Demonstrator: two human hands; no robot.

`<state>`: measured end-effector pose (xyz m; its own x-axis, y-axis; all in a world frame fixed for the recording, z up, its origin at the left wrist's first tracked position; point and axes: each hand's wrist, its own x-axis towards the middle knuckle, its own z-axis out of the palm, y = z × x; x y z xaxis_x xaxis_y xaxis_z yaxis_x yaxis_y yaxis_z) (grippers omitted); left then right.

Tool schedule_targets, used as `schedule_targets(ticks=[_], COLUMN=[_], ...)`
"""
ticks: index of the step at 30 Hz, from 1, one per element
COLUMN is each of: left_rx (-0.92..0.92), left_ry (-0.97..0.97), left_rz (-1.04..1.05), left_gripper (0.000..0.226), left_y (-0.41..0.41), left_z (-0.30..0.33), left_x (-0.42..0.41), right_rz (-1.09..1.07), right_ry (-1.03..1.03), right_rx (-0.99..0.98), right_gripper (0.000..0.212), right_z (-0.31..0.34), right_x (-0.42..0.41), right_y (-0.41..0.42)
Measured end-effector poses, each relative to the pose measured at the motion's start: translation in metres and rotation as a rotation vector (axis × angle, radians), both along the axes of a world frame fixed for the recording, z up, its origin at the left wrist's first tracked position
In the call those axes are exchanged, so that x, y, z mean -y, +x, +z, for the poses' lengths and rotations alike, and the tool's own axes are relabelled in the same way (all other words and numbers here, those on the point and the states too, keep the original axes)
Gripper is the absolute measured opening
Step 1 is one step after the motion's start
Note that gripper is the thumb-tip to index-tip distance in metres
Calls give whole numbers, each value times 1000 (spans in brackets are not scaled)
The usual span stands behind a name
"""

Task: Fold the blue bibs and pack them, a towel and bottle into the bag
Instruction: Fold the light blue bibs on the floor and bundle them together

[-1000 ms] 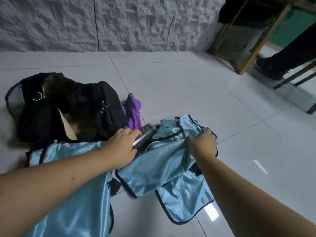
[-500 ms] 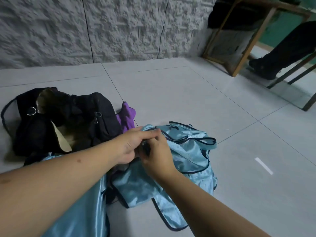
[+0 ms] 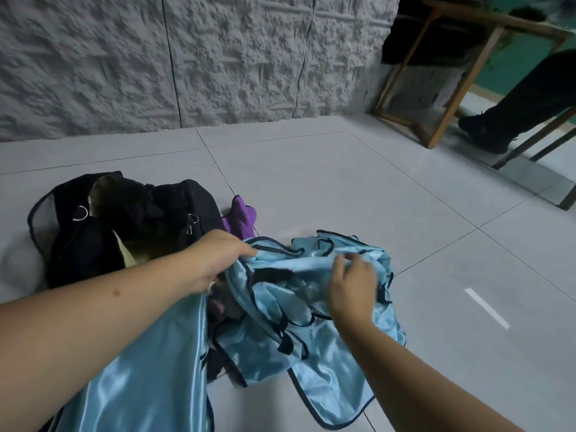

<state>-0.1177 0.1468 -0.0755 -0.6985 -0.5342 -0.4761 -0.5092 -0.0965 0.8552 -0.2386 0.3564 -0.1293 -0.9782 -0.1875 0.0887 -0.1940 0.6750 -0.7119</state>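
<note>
Both hands point(image 3: 218, 260) point(image 3: 352, 283) on crumpled bibs point(image 3: 311, 338); bare floor point(image 3: 343, 188) beyond.

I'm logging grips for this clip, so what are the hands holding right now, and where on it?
The left hand pinches the crumpled blue bib at its dark-trimmed upper edge. The right hand rests on its middle; no clear grip shows.

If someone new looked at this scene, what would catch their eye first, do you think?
Probably the shiny blue bibs, crumpled on the grey tiled floor at the centre, with the left hand gripping an edge and the right hand over the fabric. Just behind, at left, lie the open black bag and a purple towel.
</note>
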Motion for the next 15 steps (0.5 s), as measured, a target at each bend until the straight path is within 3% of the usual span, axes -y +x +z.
schedule_targets(ticks=[2,4,5,7,15], left_rx=[78,224,315,463,478], left_ry=[-105,-288,-395,-566,-975], left_rz=[-29,-135,-216,-358,-469], left_gripper=[21,20,16,31,72], left_y=[2,4,4,0,-26], left_z=[-9,-17,-20,-27,-59], left_x=[7,10,10,9,-5], right_rz=[-342,-489,-508,-472,-373], right_ry=[8,-58,-164,-356,-344], right_rx=[144,361,459,615,779], right_gripper=[49,59,58,47,33], right_z=[-3,-1,-2,-1,-11], right_x=[-9,-17,-18,-19,-15], right_y=[-19,-29,-33,-38,-48])
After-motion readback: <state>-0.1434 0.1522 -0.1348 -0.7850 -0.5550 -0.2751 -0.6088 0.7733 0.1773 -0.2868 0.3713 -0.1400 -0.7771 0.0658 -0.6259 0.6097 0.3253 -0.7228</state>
